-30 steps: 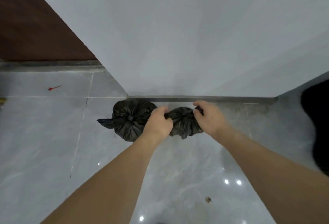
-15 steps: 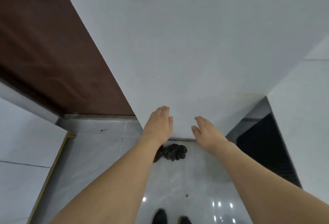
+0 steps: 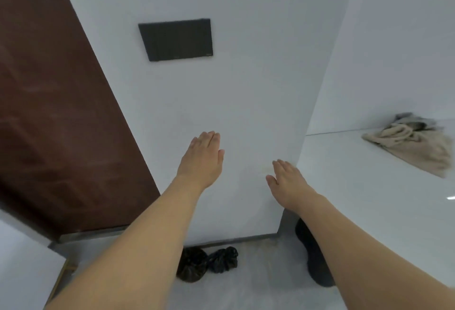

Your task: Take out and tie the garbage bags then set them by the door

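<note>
- The left hand [image 3: 203, 159] is raised in front of the white wall [image 3: 246, 88], fingers straight and close together, holding nothing.
- The right hand [image 3: 286, 181] is also up, a little lower and to the right, fingers extended and relaxed, holding nothing.
- 2 tied black garbage bags [image 3: 209, 261] lie on the grey tiled floor [image 3: 246, 285] at the foot of the wall, touching each other; the left one is partly hidden behind the left forearm.
- The brown door [image 3: 54, 112] stands to the left of the wall, near the bags.
- A dark rectangular panel [image 3: 176, 38] is fixed on the wall above the hands.
- To the right, a white counter [image 3: 369, 186] carries a beige cloth bag [image 3: 413, 147] with rope handles.
- A dark object [image 3: 312, 258] sits on the floor under the counter's edge, beside the right forearm; I cannot tell what it is.
</note>
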Tool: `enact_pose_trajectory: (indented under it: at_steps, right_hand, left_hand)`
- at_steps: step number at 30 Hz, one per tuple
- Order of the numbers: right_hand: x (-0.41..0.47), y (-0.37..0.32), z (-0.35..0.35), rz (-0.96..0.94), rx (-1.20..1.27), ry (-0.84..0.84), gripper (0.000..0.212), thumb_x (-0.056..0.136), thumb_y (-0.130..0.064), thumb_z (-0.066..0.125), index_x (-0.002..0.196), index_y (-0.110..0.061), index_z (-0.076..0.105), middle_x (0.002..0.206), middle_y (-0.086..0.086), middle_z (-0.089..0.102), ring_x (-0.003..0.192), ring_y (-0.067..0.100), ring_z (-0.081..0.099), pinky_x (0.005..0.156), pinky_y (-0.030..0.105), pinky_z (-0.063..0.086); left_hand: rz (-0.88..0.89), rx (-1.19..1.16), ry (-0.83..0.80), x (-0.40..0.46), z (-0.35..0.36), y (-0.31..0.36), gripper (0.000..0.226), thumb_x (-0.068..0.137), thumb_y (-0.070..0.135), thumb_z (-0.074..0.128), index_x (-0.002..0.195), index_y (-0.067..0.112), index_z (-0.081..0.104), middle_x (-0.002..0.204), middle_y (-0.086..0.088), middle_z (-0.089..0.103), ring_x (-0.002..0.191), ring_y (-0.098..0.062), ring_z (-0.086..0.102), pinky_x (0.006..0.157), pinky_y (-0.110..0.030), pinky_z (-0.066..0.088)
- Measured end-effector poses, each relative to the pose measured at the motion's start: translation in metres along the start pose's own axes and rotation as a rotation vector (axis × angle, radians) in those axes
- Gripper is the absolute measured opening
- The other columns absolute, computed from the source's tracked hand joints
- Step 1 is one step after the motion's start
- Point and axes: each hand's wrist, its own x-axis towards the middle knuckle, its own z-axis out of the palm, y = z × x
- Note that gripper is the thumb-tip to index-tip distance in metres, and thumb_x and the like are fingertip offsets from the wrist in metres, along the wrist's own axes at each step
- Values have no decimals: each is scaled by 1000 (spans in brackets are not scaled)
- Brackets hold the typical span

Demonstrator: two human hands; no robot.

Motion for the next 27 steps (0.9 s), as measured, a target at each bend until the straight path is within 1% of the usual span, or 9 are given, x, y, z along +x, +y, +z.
enact_pose_trajectory:
  at_steps: [3,6,8,11,14,19,22,24,27]
  right_hand:
    - [-16,5,-13,71,21,81,59,103,-35,24,152,-4,12,161,12,11,149,25,8,121,39,7]
    - [-38,15,-26,152,42,167,57,104,-33,27,151,-3,15,160,12,15,148,25,10,121,37,7]
    - [-59,25,-29,205,52,213,56,104,-31,28,151,-3,18,160,12,17,148,24,11,121,35,7]
    - [-101,52,-31,316,44,264,56,103,-29,29,151,-3,19,159,12,18,148,25,12,120,36,9]
    - [-153,90,-34,451,42,348,55,102,-28,31,149,0,22,157,15,22,146,27,17,120,39,13]
    - [-256,137,-28,649,97,408,54,102,-27,30,149,-1,23,157,15,22,146,26,16,120,37,10]
    - [-333,170,-25,769,119,479,58,97,-36,26,141,1,36,148,18,38,138,28,30,115,39,19]
    - [-398,197,-23,878,109,507,53,101,-29,30,145,0,32,152,16,33,141,27,26,116,37,15]
    - [-510,241,-14,1025,98,529,52,102,-24,33,148,-1,24,157,16,24,146,27,19,119,35,9]
  left_hand:
    - [73,-4,-29,6,-3,11,53,103,30,27,149,5,22,157,-9,25,146,-23,17,120,-40,14]
    - [184,-31,-48,19,-3,33,53,103,30,26,149,5,22,157,-9,24,147,-23,16,121,-39,12]
    - [251,-64,-72,22,-2,56,52,103,29,26,150,5,22,158,-9,23,147,-24,16,121,-39,12]
    - [337,-136,-113,12,1,106,53,104,29,25,151,7,18,160,-8,18,146,-25,15,120,-38,14]
    - [463,-189,-149,-4,5,165,53,105,29,24,152,8,15,160,-8,15,147,-25,12,121,-38,12]
    - [668,-211,-200,-40,24,273,54,104,29,23,152,7,14,161,-8,13,148,-23,7,121,-38,6]
    - [824,-228,-200,-82,30,355,54,103,28,23,152,6,15,160,-10,16,148,-23,10,121,-40,10]
    - [922,-249,-203,-121,30,416,53,103,27,25,151,5,19,159,-11,20,147,-24,14,120,-41,12]
    - [1055,-281,-191,-196,26,507,50,102,26,31,147,5,29,153,-12,30,142,-28,25,117,-41,19]
